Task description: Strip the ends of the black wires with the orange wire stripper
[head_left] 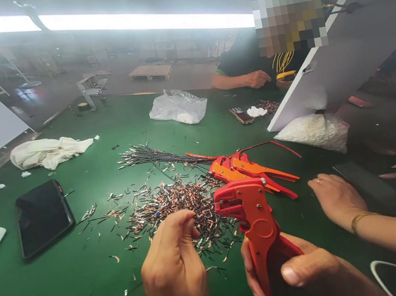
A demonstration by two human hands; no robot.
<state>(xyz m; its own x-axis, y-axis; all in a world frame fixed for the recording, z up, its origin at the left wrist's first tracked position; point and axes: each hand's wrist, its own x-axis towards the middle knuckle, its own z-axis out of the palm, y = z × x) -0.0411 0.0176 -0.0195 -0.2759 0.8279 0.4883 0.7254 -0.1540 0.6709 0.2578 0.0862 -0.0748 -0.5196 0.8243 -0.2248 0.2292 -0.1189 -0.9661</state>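
Observation:
My right hand (pixel 307 271) is wrapped round the handles of a red and orange wire stripper (pixel 258 216), its jaws facing left. Just left of those jaws my left hand (pixel 175 269) is closed with curled fingers; anything between thumb and forefinger is hidden. Behind both hands spreads a heap of short cut wire ends (pixel 180 199), copper and black. Beyond the heap lies a bundle of thin black wires (pixel 161 155) with bare silvery ends. More red and orange wire strippers (pixel 251 169) rest on the table near the bundle's right end.
On the green table (pixel 103 287) lie a black phone (pixel 44 218), a white cloth (pixel 49 152) and a clear plastic bag (pixel 178 108). Another person's hand (pixel 339 197) rests close by on the right. A person (pixel 244 63) sits across the table. A white panel (pixel 307 72) stands at right.

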